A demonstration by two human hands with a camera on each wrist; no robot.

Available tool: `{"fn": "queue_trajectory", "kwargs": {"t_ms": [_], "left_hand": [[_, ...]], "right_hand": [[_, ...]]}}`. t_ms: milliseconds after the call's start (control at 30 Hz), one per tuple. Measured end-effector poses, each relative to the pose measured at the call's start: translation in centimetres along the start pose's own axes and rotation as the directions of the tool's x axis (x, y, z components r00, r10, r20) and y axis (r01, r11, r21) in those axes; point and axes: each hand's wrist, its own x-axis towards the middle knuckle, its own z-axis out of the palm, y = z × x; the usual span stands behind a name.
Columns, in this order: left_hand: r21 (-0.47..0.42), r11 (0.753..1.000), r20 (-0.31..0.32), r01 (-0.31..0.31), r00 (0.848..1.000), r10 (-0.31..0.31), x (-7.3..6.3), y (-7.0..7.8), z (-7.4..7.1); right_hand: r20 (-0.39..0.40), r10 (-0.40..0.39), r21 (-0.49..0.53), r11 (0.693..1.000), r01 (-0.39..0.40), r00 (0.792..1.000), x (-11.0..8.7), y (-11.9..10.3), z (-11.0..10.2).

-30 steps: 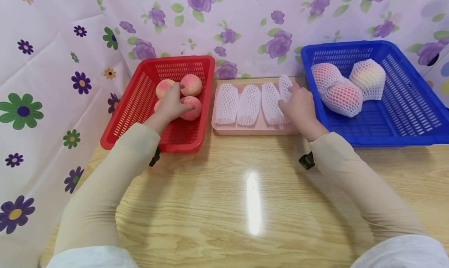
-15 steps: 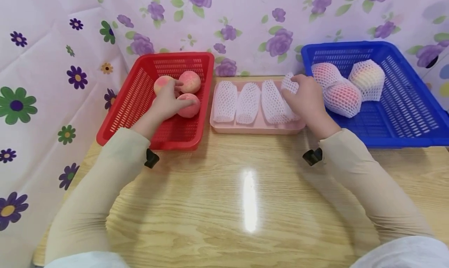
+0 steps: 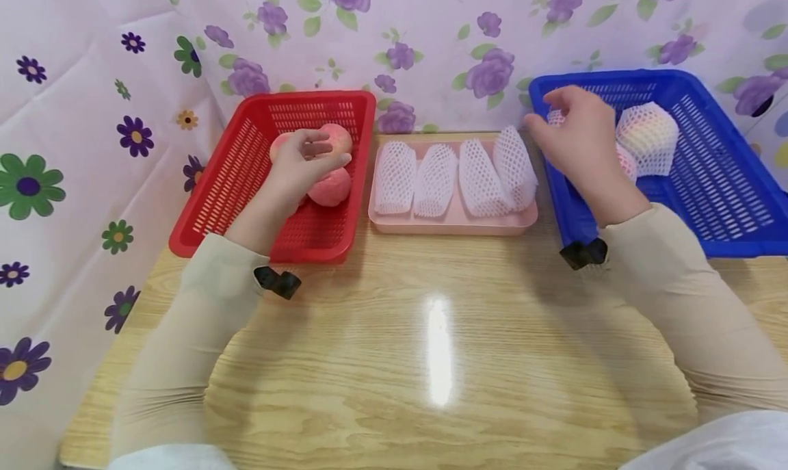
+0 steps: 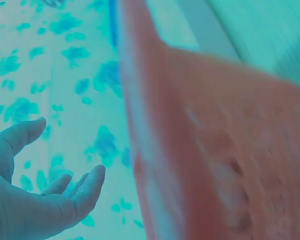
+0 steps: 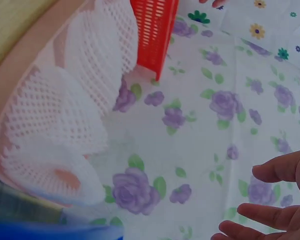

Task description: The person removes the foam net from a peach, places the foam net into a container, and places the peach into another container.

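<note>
My left hand [image 3: 298, 165] hovers over the red basket [image 3: 314, 254] in the head view, fingers spread and holding nothing. Below it lie several pink-yellow peaches [image 3: 330, 188], partly hidden by the hand. My right hand [image 3: 581, 138] is above the left part of the blue basket [image 3: 726, 227], thumb and fingers apart with nothing between them. That hand covers some of the netted peaches [image 3: 646, 138] there. Between the baskets, a pink tray [image 3: 452, 228] carries several white foam net sleeves [image 3: 395, 179]. The right wrist view shows one sleeve [image 5: 55, 172] with its mouth open.
A wooden table [image 3: 369, 360] bears both baskets and the tray. Flowered cloth [image 3: 431, 53] hangs behind and on the left side. The red basket's wall stands close to the tray's left end, the blue one's close to its right end.
My right hand has let go of the rightmost foam sleeve and moved right, over the blue basket. The left hand has lifted slightly off the peaches, its fingers straighter.
</note>
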Motion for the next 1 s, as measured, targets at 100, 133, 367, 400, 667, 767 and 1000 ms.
{"fn": "queue_trajectory", "kwargs": {"t_ms": [100,133,367,400,667,767,1000], "left_hand": [[-0.145,0.989,-0.006,-0.012,1.000,0.011,-0.2,0.9,1.0],[-0.184,0.983,-0.001,-0.010,1.000,0.010,-0.3,1.2,1.4],[-0.342,0.940,0.104,-0.013,0.993,0.051,-1.1,2.8,4.4],[-0.365,0.931,0.122,-0.017,0.990,0.066,-1.1,2.9,4.9],[-0.539,0.842,0.233,-0.003,0.960,0.153,-1.4,4.6,9.8],[-0.552,0.834,0.271,0.009,0.948,0.169,-1.8,4.9,11.6],[-0.593,0.802,0.316,0.073,0.937,0.149,-2.3,5.1,15.6]], "right_hand": [[-0.011,0.033,0.008,0.999,-0.032,0.999,0.7,-0.2,-1.1],[-0.020,0.039,0.012,0.999,-0.039,0.999,0.9,-0.2,-1.4],[-0.020,0.163,0.167,0.973,-0.158,0.986,2.0,0.2,-3.5],[-0.030,0.179,0.197,0.966,-0.169,0.983,2.2,0.3,-3.9],[-0.123,0.236,0.310,0.932,-0.189,0.964,2.9,1.9,-6.6],[-0.102,0.260,0.341,0.916,-0.212,0.960,3.2,2.4,-7.1],[-0.103,0.269,0.325,0.919,-0.223,0.958,4.7,4.4,-7.2]]}}
